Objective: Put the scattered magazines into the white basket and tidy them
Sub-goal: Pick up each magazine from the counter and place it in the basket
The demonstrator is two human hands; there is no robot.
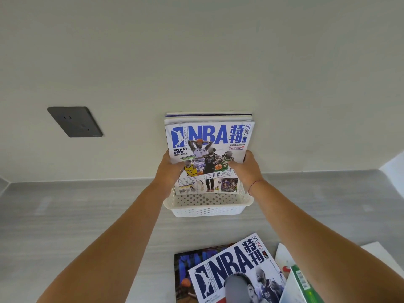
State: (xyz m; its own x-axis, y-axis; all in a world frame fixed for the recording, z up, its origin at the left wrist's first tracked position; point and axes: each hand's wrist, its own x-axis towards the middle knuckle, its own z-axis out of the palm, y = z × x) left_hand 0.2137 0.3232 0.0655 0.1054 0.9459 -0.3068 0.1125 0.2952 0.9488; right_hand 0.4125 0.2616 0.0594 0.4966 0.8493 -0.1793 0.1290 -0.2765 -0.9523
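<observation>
Both my bare arms run up from the lower corners of the frame toward its middle, nearly straight and drawing closer together. My left hand (169, 169) grips the left edge of the magazine (208, 138), thumb lying on the front cover. My right hand (247, 169) grips the right edge at the same height, thumb also across the cover. A thin red thread (255, 184) circles my right wrist.
</observation>
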